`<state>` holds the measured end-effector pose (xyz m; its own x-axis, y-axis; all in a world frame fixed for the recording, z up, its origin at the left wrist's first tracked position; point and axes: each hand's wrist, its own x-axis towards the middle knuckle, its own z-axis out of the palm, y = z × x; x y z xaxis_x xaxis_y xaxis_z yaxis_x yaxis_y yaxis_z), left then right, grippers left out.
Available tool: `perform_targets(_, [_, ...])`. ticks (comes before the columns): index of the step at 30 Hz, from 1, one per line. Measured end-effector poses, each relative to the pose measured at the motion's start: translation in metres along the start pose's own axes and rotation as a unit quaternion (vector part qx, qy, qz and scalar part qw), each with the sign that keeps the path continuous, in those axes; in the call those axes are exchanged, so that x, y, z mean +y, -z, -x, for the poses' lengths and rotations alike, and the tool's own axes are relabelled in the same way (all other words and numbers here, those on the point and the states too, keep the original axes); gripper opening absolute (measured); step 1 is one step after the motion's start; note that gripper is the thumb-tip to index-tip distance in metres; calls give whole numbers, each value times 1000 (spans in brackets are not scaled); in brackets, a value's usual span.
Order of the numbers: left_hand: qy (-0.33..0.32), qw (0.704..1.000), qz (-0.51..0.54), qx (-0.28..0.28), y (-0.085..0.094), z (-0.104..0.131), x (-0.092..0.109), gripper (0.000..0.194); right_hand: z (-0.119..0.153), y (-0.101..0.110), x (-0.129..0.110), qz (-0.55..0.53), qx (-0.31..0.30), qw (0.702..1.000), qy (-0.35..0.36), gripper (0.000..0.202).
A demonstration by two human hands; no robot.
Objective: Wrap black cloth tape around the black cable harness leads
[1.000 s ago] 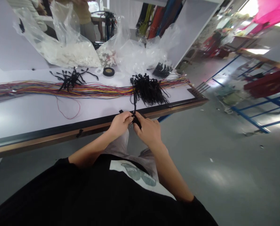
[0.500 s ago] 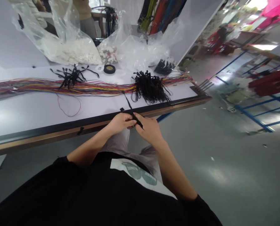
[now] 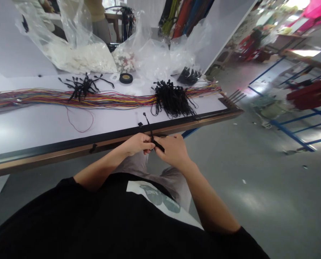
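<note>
A thin black wire harness (image 3: 148,124) with a small connector at its far end rises over the table edge between my hands. My left hand (image 3: 138,144) is closed, pinching this harness near its lower end. Close beside it on the right, my right hand (image 3: 173,149) is closed on black tape (image 3: 159,145). A dark curved edge shows behind its fingers; most of what lies inside the hand is hidden. Just beyond the hands, a small black piece (image 3: 140,124) sits at the table's edge.
Long coloured wires (image 3: 109,100) run along the table (image 3: 117,120). On them lie a large bunch of black harnesses (image 3: 173,99) and a smaller one (image 3: 82,88). Behind are a black tape roll (image 3: 125,78) and clear plastic bags (image 3: 82,57) of white parts.
Both hands have come slightly nearer my body. The harness's far end has swung upright and its connector now shows apart from the coloured wires.
</note>
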<state>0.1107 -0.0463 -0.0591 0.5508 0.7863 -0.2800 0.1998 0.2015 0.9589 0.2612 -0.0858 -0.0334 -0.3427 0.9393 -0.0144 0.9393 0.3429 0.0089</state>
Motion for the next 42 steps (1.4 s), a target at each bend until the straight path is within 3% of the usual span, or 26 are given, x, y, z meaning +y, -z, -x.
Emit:
perform_targets(7, [-4, 993, 108, 42, 1, -11, -5, 15, -15, -1, 0, 9, 76, 997, 15, 39])
perform_targets(14, [-16, 983, 174, 50, 6, -17, -8, 21, -37, 2, 0, 38, 67, 995, 67, 37])
perform_targets(16, [-4, 991, 133, 22, 4, -4, 1, 19, -42, 5, 15, 64, 46, 996, 45, 32])
perform_targets(17, [8, 995, 95, -4, 3, 6, 7, 18, -43, 8, 26, 83, 32, 996, 0, 29])
perform_targets(18, [14, 997, 50, -55, 2, 15, 13, 14, -43, 11, 38, 92, 30, 995, -40, 26])
perform_targets(19, [6, 995, 12, -97, 2, 24, 20, 9, -41, 14, 50, 92, 37, 992, -74, 27])
perform_targets(20, [-8, 995, -11, -100, 2, 30, 27, 10, -38, 17, 59, 74, 68, 988, -118, 31])
perform_targets(21, [-22, 995, -39, -89, 2, 34, 32, 11, -34, 20, 66, 26, 82, 985, -150, 32])
perform_targets(23, [-47, 988, -101, -108, 5, 32, 40, 14, -24, 23, 68, -178, 54, 975, -122, 34])
perform_targets(26, [-79, 960, -188, -194, 9, 15, 43, 19, -14, 19, 50, -466, -46, 883, 5, 42])
perform_targets(27, [-86, 948, -211, -221, 10, 9, 42, 21, -12, 15, 42, -511, -50, 857, 34, 41])
perform_targets(29, [-97, 934, -242, -244, 12, 0, 39, 24, -10, 6, 28, -556, 1, 830, 32, 31])
perform_targets(31, [-110, 937, -253, -215, 12, -3, 36, 26, -11, -2, 19, -588, 86, 804, -8, 20])
perform_targets(34, [-149, 944, -287, -57, 8, 0, 33, 24, -12, -6, 14, -588, 209, 777, -81, 14])
perform_targets(37, [-163, 895, -409, 75, 1, 4, 30, 25, -13, -4, 11, -561, 266, 772, -137, 15])
perform_targets(40, [-146, 841, -507, 117, -4, 6, 28, 28, -15, -3, 4, -543, 291, 771, -164, 17])
perform_targets(42, [-138, 826, -531, 127, -5, 5, 27, 30, -17, -4, -2, -544, 304, 762, -177, 18])
